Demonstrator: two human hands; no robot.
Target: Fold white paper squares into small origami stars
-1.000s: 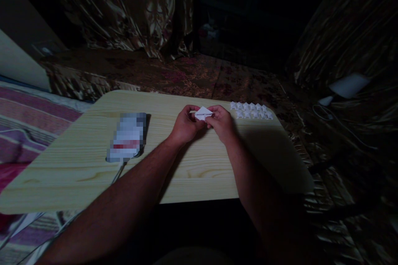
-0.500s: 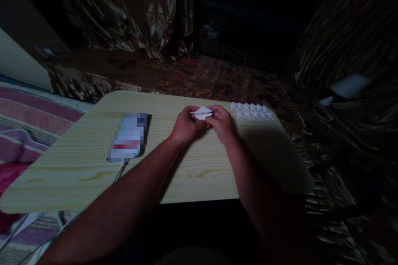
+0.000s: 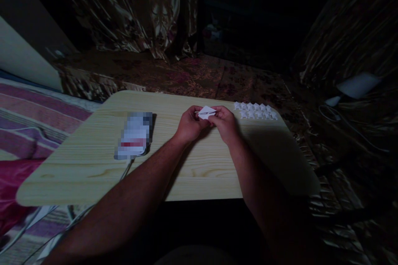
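A small folded white paper [image 3: 207, 112] is pinched between my two hands above the far middle of the table. My left hand [image 3: 190, 125] grips its left side, with the fingers closed round the edge. On the other side, my right hand [image 3: 226, 123] holds the right part, its thumb near the lower edge. Some fingertips are hidden behind the paper. Folded white paper stars [image 3: 255, 110], several of them in two rows, lie just right of my right hand.
On the left of the wooden table [image 3: 93, 165] lies a blurred-out phone [image 3: 133, 136] with a white cable [image 3: 127, 169] running to the near edge. Striped bedding [image 3: 25, 112] is at the left. A white lamp [image 3: 357, 86] stands at the right, beyond the table.
The whole view has shifted slightly, so the table and hands appear further right. Both hands still hold the folded paper, with hardly any change in grip.
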